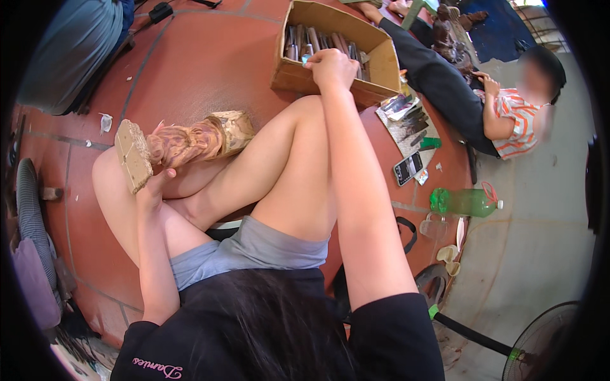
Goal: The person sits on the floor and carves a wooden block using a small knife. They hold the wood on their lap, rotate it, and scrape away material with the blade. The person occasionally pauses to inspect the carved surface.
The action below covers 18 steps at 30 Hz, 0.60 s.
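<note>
Red tiled floor [190, 57], grey wall [540, 203] perhaps

Red-brown floor tiles [190, 51] ahead of left hand [159, 181] and around right hand [333, 66], greyish grout lines, soft sheen between the two. Small pale scrap [106, 122] on floor, left of left hand. Pale grey wall [527, 203] well right of right hand, faint brownish streak across it. Standing fan [516, 353], black pole, before wall, right of and well behind right hand. Brightest light far right, beyond right hand.
</note>
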{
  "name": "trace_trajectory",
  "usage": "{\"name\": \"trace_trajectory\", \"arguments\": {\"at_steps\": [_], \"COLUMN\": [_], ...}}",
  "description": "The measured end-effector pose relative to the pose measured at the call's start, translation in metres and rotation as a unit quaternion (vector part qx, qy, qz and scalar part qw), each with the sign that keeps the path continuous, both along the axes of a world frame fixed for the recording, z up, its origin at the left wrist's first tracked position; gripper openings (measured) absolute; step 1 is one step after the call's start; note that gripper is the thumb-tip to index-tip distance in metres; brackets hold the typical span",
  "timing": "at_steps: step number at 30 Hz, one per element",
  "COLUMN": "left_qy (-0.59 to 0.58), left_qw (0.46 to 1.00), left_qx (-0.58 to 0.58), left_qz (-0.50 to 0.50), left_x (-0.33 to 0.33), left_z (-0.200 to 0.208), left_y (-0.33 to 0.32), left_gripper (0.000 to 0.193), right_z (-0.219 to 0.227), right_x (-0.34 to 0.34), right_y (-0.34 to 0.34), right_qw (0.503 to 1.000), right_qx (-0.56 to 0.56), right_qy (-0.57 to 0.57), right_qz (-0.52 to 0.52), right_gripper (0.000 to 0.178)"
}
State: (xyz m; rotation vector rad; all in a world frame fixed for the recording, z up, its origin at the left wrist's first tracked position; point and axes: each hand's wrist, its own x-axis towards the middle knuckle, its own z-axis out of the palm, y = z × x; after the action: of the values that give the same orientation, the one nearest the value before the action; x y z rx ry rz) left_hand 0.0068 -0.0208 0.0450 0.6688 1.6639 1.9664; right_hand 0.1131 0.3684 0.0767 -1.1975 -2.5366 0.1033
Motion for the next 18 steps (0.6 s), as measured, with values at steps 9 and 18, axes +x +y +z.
{"name": "trace_trajectory", "arguments": {"at_steps": [9,18], "left_qy": [-0.029,-0.033], "left_qw": [0.999,0.999], "left_qx": [0.032,0.024], "left_qz": [-0.012,-0.016], "left_x": [0.001,0.000], "left_z": [-0.013,-0.008], "left_y": [-0.005,-0.010], "left_gripper": [0.080,0.081], "right_z": [0.007,0.004], "right_x": [0.011,0.006], "right_y": [-0.008,-0.011], "right_qw": [0.999,1.000], "right_qx": [-0.026,0.006], "right_qy": [0.034,-0.010], "right_qz": [-0.010,0.010], "right_gripper": [0.015,0.009]}}
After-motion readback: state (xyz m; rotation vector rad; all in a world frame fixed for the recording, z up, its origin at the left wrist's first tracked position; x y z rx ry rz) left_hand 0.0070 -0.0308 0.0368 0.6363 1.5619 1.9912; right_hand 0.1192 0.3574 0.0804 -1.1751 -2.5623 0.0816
